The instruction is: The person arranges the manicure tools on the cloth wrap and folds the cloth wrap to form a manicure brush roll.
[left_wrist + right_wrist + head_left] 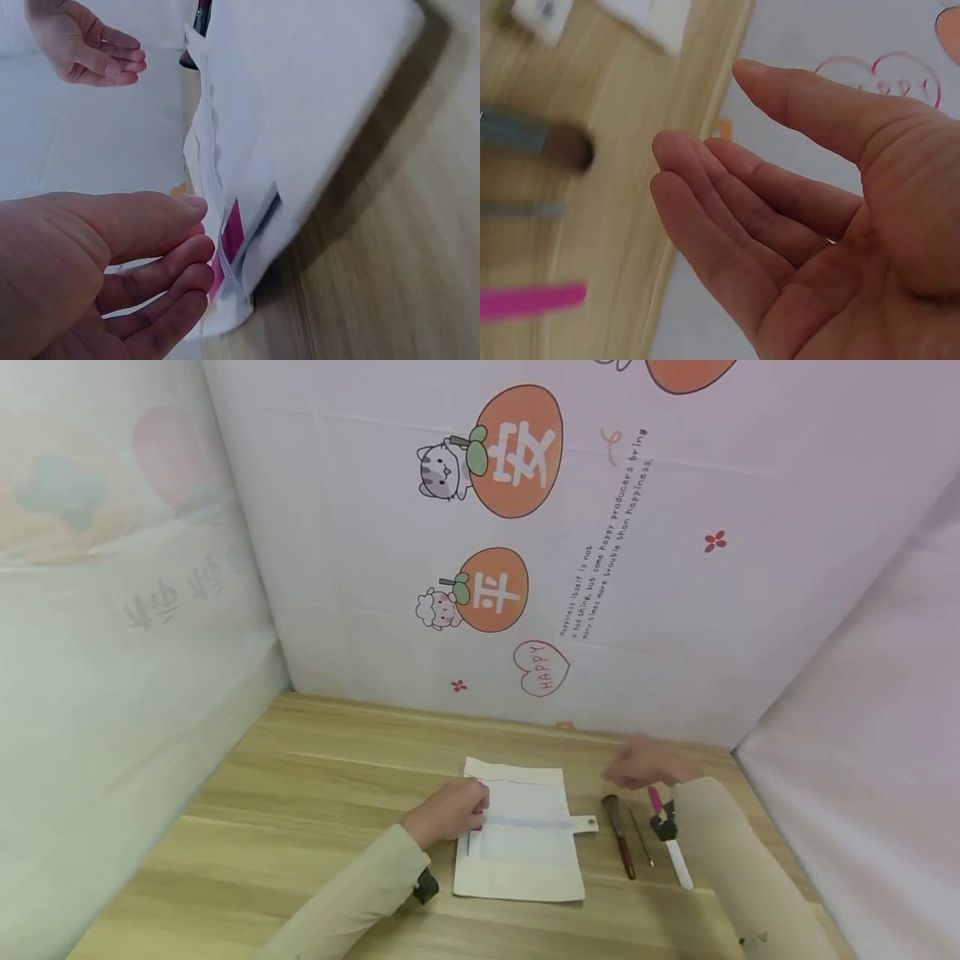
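A white fabric case [521, 881] lies unfolded on the table, its snap strap [585, 824] toward the right. At the case's left edge is my left hand [452, 812], its fingers loosely bent beside the fabric. A flat item with a pink part [234, 229] sits in the case's pocket, just beyond those fingertips. My right hand [648, 762] hovers above the table with relaxed fingers and an empty palm [832, 300]. Below it lie a brush [619, 837] with a dark handle, a thin slender tool [641, 835], and a pink-and-white stick [678, 864] partly covered by the right wrist camera.
The wooden table [300, 777] meets a white printed cloth [360, 568] at its back edge. More white cloth [885, 693] rises along the right side, and another sheet [112, 693] along the left.
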`<state>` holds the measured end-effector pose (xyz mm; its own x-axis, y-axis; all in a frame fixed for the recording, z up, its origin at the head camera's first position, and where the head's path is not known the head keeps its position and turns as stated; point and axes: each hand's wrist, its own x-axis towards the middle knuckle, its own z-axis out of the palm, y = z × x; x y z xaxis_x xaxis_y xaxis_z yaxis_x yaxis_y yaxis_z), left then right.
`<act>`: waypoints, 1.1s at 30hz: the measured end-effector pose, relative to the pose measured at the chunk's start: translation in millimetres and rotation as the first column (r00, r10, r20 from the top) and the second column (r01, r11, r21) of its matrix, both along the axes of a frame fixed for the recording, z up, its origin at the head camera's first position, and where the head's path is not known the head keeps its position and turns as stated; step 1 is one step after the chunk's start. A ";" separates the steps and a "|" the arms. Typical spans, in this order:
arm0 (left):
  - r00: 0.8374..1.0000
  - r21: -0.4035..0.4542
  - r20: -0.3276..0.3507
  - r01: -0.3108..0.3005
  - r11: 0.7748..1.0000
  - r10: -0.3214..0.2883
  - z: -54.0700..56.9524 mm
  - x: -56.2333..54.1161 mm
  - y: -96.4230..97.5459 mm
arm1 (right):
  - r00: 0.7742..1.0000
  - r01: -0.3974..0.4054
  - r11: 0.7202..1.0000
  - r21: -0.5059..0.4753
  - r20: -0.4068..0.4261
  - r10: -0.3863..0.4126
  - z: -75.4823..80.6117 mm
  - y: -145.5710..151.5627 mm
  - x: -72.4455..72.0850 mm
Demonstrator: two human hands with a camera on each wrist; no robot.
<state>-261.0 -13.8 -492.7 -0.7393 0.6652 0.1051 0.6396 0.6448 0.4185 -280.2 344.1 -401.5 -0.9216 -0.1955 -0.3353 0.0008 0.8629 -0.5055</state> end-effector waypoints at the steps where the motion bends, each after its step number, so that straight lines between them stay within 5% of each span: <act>1: 1.000 -0.004 -0.012 0.011 1.000 -0.011 0.1 -0.8 2.9 | 1.000 -0.010 0.999 0.035 -0.004 0.010 0.2 9.4 1.8; 6: 0.997 -0.027 -0.062 0.046 0.999 -0.047 0.0 -2.2 13.6 | 0.999 -0.025 0.989 0.145 -0.022 0.028 -8.1 50.5 13.9; 14: 1.000 -0.045 -0.019 0.017 0.999 -0.018 -3.5 -3.0 19.6 | 0.990 0.017 0.973 0.230 -0.142 0.016 -37.6 89.4 35.2; 21: 1.000 -0.068 0.019 0.023 0.997 -0.022 -3.7 -1.9 22.3 | 0.983 0.092 0.981 0.169 -0.172 -0.062 -60.6 99.2 47.0; 33: 0.996 0.026 0.085 0.010 1.000 -0.012 -6.8 -1.9 17.8 | 0.970 0.190 0.975 0.119 -0.179 -0.167 -83.0 99.3 47.6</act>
<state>-262.9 4.0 -499.5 -0.7388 0.6714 0.0592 0.6083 0.6264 0.4874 -232.5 443.5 -484.5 -0.9825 0.0132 -0.1859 0.0864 0.9162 -0.3912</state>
